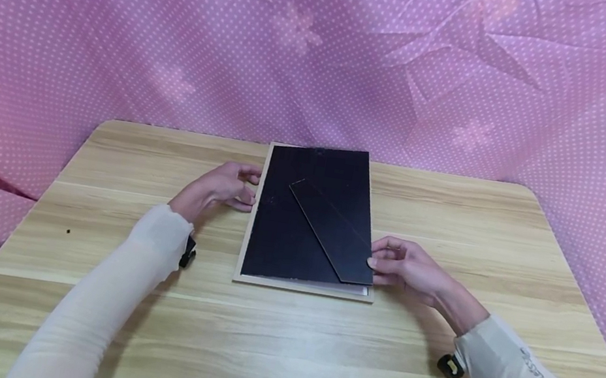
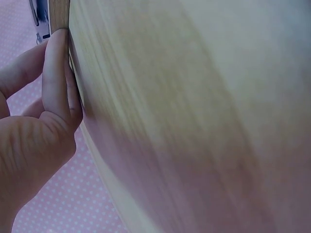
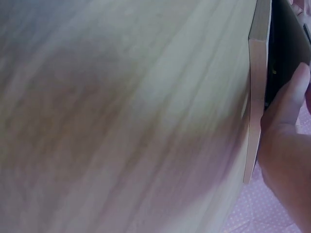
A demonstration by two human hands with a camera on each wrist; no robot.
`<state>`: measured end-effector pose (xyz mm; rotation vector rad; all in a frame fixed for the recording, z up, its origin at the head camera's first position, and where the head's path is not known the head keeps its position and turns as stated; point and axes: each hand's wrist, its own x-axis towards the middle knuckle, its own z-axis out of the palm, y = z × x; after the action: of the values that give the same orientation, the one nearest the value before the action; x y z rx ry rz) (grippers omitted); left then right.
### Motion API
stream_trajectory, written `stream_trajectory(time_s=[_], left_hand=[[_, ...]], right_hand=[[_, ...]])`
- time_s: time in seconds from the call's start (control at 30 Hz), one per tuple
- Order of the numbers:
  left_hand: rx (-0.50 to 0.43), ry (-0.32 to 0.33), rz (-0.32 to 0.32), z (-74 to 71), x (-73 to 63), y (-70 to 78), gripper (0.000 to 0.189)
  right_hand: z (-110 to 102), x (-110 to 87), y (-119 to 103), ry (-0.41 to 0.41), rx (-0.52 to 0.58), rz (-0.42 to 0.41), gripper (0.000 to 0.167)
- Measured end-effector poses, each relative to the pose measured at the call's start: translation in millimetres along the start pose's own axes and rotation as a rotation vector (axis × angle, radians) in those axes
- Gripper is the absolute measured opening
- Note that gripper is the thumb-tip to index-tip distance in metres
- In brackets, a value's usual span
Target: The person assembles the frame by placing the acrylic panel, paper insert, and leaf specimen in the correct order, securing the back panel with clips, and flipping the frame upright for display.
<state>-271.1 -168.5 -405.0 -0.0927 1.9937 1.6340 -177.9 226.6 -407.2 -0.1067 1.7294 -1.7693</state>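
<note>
A picture frame with a pale wood rim [image 1: 302, 288] lies back side up on the table. Over it sits its black backing board [image 1: 313, 217], with a slanted easel leg [image 1: 326, 232] attached. The board is askew, its right side raised off the rim. My right hand [image 1: 409, 269] pinches the board's lower right edge, thumb on top; in the right wrist view a dark gap shows between rim [image 3: 257, 73] and board [image 3: 291, 34]. At the frame's left side, the extended fingers of my left hand [image 1: 226, 185] touch the rim, seen edge-on in the left wrist view.
The wood-grain table [image 1: 288, 358] extends around the frame on both sides and in front. A pink dotted curtain [image 1: 324, 53] hangs behind and beside it. One tiny dark speck [image 1: 68, 231] lies on the left of the table.
</note>
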Motion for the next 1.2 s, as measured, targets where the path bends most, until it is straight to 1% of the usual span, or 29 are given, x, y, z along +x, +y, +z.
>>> stream_trajectory(time_s=[0.17, 0.27, 0.5, 0.73, 0.83, 1.1, 1.2], left_hand=[[0.016, -0.007, 0.0, -0.8, 0.1, 1.1, 0.083], [0.02, -0.009, 0.006, -1.1, 0.3, 2.1, 0.083], [0.035, -0.008, 0.008, -1.2, -1.9, 4.0, 0.083], [0.022, -0.02, 0.002, 0.5, 0.0, 0.9, 0.083], [0.03, -0.019, 0.005, 0.7, -0.4, 0.7, 0.083], [0.043, -0.015, 0.007, 0.8, 0.0, 0.4, 0.082], [0.052, -0.015, 0.01, 0.6, 0.4, 0.3, 0.082]], right_hand=[[1, 1.5, 2, 0.055, -0.035, 0.012, 0.025], [2, 1.6, 3, 0.089, -0.063, 0.013, 0.031], [9, 1.3, 4, 0.15, -0.118, -0.011, 0.042], [13, 0.7, 8, 0.167, -0.162, -0.031, 0.044], [15, -0.6, 9, 0.191, -0.165, -0.027, 0.046], [21, -0.2, 7, 0.254, -0.179, -0.029, 0.038], [22, 0.3, 5, 0.26, -0.2, -0.037, 0.04]])
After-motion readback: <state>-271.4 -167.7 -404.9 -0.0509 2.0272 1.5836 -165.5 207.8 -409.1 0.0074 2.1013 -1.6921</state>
